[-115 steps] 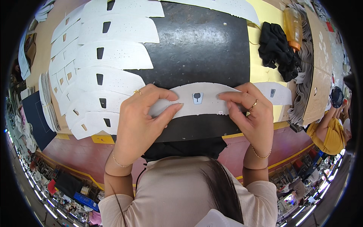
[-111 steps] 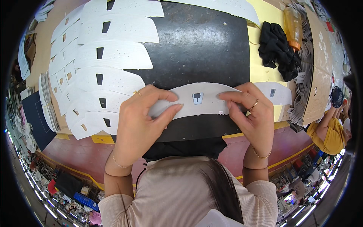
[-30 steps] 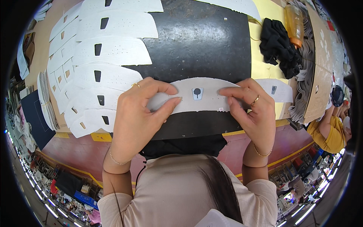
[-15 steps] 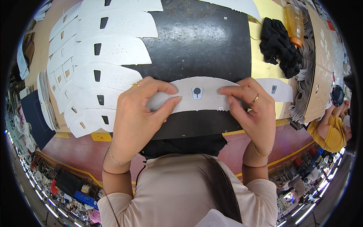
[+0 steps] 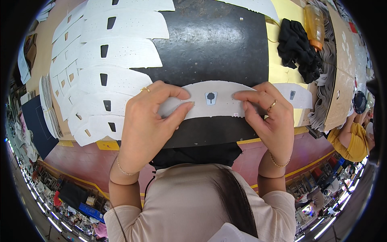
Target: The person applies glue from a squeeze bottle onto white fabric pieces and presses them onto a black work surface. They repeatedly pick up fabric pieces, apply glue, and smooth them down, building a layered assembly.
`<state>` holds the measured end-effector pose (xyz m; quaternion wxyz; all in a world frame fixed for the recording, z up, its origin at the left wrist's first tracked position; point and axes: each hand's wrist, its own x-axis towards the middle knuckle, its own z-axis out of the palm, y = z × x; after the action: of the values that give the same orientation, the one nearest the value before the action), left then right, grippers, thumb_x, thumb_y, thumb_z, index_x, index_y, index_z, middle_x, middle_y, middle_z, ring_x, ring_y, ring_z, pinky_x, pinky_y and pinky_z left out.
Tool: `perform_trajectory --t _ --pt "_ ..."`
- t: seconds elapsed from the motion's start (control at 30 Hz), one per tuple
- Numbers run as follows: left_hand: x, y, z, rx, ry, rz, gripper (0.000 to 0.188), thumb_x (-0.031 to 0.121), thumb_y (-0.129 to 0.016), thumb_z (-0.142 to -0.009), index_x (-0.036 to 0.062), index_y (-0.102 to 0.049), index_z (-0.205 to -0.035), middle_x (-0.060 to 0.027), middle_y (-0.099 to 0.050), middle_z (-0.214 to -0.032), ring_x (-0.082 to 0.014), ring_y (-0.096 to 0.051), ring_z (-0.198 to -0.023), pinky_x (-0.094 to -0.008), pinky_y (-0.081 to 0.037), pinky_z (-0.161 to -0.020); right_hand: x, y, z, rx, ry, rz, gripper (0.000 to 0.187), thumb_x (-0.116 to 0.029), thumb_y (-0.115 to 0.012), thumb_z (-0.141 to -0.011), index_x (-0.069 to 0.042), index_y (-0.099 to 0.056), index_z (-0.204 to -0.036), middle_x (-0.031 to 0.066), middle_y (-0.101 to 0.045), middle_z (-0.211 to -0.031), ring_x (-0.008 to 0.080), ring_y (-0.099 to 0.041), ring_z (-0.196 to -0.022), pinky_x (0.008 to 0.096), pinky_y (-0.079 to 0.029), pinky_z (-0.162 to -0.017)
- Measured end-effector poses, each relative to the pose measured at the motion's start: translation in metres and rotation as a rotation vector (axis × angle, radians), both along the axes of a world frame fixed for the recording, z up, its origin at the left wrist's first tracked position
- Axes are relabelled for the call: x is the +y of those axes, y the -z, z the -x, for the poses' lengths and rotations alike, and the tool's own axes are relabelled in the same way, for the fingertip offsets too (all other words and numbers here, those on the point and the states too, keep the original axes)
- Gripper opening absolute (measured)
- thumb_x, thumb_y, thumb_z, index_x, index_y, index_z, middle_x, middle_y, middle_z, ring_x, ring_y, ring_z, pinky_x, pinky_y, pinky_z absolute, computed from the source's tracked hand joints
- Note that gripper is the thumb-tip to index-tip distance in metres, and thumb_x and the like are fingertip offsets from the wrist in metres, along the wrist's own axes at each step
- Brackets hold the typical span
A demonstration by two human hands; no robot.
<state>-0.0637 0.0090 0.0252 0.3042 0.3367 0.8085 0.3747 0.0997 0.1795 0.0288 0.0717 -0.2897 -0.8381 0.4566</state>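
Observation:
A curved pale grey fabric panel [image 5: 225, 107] lies between my two hands, above the black work surface. Near its middle sits a small light patch [image 5: 211, 98] with a dark tree shape. My left hand [image 5: 151, 117] pinches the panel's left part between thumb and forefinger. On the other side, my right hand [image 5: 270, 113] has its thumb and forefinger closed on the right part. Overlapping white curved pieces [image 5: 121, 52] with dark four-sided cutouts spread to the left. Another grey panel [image 5: 296, 96] with a similar patch lies just right of my right hand.
A black mat [image 5: 213, 44] covers the middle of the table. At the right are a crumpled black cloth [image 5: 296, 46], an amber bottle [image 5: 314, 26] and stacked grey pieces [image 5: 322, 101] beside cardboard. A person in a yellow top [image 5: 350, 141] is at far right.
Both hands keep their hold and the panel stays almost in place. Only a very slight shift of the view shows.

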Motion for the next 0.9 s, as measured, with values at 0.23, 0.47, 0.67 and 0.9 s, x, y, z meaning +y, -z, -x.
perform_trajectory --t 0.23,0.47,0.67,0.9 --pt "-0.0005 0.0005 -0.0005 0.002 -0.002 0.010 0.014 0.005 -0.078 -0.082 0.0004 -0.071 -0.094 -0.0094 -0.069 -0.088 -0.0195 -0.064 -0.067 -0.0285 -0.050 -0.055 -0.0019 -0.0006 0.0016 -0.004 0.006 -0.009 0.021 0.006 -0.065 -0.080 -0.003 -0.075 -0.097 0.0056 -0.059 -0.080 0.0128 -0.056 -0.067 0.0244 -0.043 -0.060" --pt "0.0016 -0.0038 -0.0012 -0.033 -0.016 0.042 0.014 0.005 -0.077 -0.083 -0.0006 -0.070 -0.094 -0.0100 -0.068 -0.088 -0.0195 -0.064 -0.066 -0.0285 -0.051 -0.055 -0.0043 -0.0021 0.0031 -0.026 0.005 -0.046 0.021 0.006 -0.065 -0.081 -0.003 -0.075 -0.097 0.0072 -0.060 -0.081 0.0147 -0.058 -0.067 0.0252 -0.045 -0.061" --pt "0.0033 -0.0062 -0.0023 -0.062 -0.031 0.061 0.014 0.005 -0.076 -0.084 -0.0007 -0.070 -0.095 -0.0101 -0.068 -0.088 -0.0198 -0.064 -0.068 -0.0292 -0.052 -0.056 -0.0057 -0.0010 0.0024 -0.018 0.001 -0.094 0.020 0.005 -0.065 -0.081 -0.003 -0.075 -0.097 0.0081 -0.061 -0.081 0.0162 -0.061 -0.068 0.0260 -0.047 -0.062" --pt "0.0020 -0.0029 -0.0008 0.037 0.027 0.036 0.014 0.006 -0.077 -0.084 -0.0007 -0.070 -0.095 -0.0105 -0.068 -0.089 -0.0203 -0.065 -0.068 -0.0293 -0.053 -0.058 -0.0058 0.0010 0.0023 -0.002 -0.002 -0.115 0.020 0.006 -0.065 -0.081 -0.003 -0.075 -0.097 0.0078 -0.062 -0.081 0.0160 -0.061 -0.067 0.0257 -0.047 -0.061"
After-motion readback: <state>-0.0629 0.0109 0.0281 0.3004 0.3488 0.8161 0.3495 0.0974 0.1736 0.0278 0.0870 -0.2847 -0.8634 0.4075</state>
